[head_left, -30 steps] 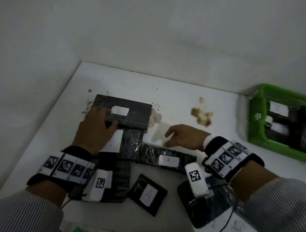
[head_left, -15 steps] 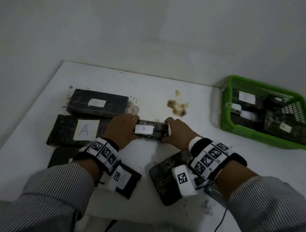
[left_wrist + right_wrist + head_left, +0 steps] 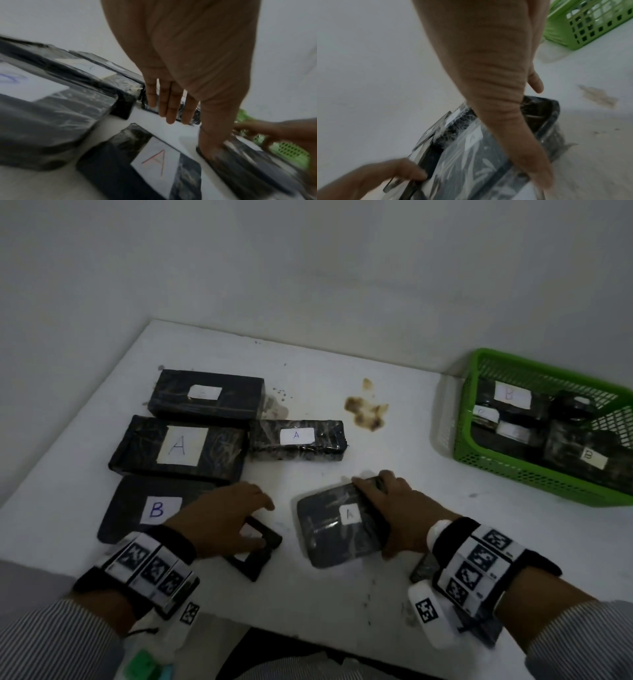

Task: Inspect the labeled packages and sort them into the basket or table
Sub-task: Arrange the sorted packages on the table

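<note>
White walls close in on a white, stained surface (image 3: 308, 364), where black plastic-wrapped packages lie in a group at the left: a long one with a small A label (image 3: 297, 440), a broad one with a large A label (image 3: 178, 446), a flat one marked B (image 3: 150, 508), and a far one whose label is unreadable (image 3: 205, 393). A green perforated plastic basket (image 3: 479, 453) stands at the right, well apart, already holding B-marked packages.

The right hand (image 3: 404, 511) grips a rounded black film-wrapped package with a small A label (image 3: 337, 525) along its right edge, fingers curled over the far corner. The left hand (image 3: 222, 518) hovers over a small square black package with a red A label (image 3: 154, 162), fingers straight and relaxed, holding nothing.

Judging by its label, the rounded package belongs on the surface. Its loose, slick film could slide under a one-sided grip, letting it tilt or drop. The B package at the left could easily be overlooked among the A ones, and the unreadable label risks a wrong sort.
</note>
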`<state>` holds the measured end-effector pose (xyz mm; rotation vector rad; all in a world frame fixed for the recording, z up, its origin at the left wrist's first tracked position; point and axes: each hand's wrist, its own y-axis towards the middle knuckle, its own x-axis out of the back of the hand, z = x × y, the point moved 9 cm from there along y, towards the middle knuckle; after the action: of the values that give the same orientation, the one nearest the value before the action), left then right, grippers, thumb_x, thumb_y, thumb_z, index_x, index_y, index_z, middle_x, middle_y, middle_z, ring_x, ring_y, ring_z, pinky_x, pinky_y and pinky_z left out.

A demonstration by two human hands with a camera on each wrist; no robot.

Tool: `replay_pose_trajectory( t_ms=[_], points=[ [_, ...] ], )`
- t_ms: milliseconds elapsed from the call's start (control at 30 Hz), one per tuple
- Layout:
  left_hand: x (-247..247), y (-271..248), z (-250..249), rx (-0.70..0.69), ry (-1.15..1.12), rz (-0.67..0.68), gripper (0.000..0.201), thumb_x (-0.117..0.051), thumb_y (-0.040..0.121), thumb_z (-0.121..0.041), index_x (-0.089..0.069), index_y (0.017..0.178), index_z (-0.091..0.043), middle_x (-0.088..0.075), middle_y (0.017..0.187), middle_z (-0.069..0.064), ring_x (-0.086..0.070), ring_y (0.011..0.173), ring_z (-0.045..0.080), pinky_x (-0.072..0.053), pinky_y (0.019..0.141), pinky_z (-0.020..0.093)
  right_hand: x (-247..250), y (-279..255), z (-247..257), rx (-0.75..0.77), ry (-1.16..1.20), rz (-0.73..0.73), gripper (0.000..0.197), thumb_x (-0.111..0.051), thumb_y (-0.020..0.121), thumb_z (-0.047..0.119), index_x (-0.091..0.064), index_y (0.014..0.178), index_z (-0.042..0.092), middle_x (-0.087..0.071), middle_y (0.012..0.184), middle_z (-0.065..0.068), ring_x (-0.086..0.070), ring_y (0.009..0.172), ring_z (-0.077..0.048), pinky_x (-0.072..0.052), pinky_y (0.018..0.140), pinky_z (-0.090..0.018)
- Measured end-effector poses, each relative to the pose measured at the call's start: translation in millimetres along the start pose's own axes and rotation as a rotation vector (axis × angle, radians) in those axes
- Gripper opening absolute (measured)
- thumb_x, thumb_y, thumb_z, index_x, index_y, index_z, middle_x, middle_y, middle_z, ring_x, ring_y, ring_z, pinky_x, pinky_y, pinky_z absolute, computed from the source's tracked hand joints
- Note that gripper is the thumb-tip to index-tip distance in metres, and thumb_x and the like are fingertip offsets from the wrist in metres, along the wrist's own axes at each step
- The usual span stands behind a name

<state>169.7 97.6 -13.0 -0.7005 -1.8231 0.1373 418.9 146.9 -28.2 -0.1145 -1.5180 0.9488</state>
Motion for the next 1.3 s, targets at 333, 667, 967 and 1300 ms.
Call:
replay_pose_trajectory(
  t_ms=[333,667,967,1300],
  points=[
    [-38.4,-10.2,6.7,0.028,0.29,0.117,0.066,-0.069,0.089,-0.038,-0.039,0.147,-0.027,-0.042,0.138,0.002,-0.044,0.128,0.025,-0.044,0.102,0.039,29.5,53.5,28.4,-0.1,0.4,-0.268,0.146,-0.096,0.057,0.054,-0.001,0.164,0.031,-0.005,0.157,-0.015,-0.035,0.143,-0.042,-0.044,0.115,-0.053],
    [-27.5,26.9,-6.9,0.021,0.247,-0.24,0.07,-0.087,0.07,-0.032,-0.063,0.133,-0.013,-0.063,0.122,0.013,-0.067,0.104,0.032,-0.062,0.071,0.041,38.6,41.0,-6.8,-0.16,0.639,-0.305,0.109,-0.088,0.08,0.031,-0.016,0.161,0.025,-0.02,0.158,-0.019,-0.052,0.131,-0.04,-0.045,0.105,-0.038],
    [-21.2,31.5,-98.1,-0.183,0.185,-0.399,0.043,-0.087,0.07,-0.031,-0.071,0.106,-0.013,-0.063,0.099,0.004,-0.066,0.088,0.025,-0.055,0.073,0.037,-43.1,-93.2,-144.7,-0.532,0.378,0.029,0.079,-0.078,0.085,0.051,-0.041,0.15,0.023,-0.042,0.144,-0.015,-0.042,0.135,-0.036,-0.045,0.104,-0.04],
    [-95.4,103.5,-242.1,-0.509,0.183,0.031,0.074,-0.069,0.089,-0.051,-0.042,0.15,-0.02,-0.038,0.155,0.008,-0.037,0.142,0.026,-0.035,0.114,0.037,-112.9,-137.1,-159.7,-0.662,0.618,0.0,0.078,-0.085,0.082,0.039,-0.04,0.138,0.011,-0.044,0.139,-0.022,-0.052,0.124,-0.04,-0.048,0.087,-0.036]
  ],
)
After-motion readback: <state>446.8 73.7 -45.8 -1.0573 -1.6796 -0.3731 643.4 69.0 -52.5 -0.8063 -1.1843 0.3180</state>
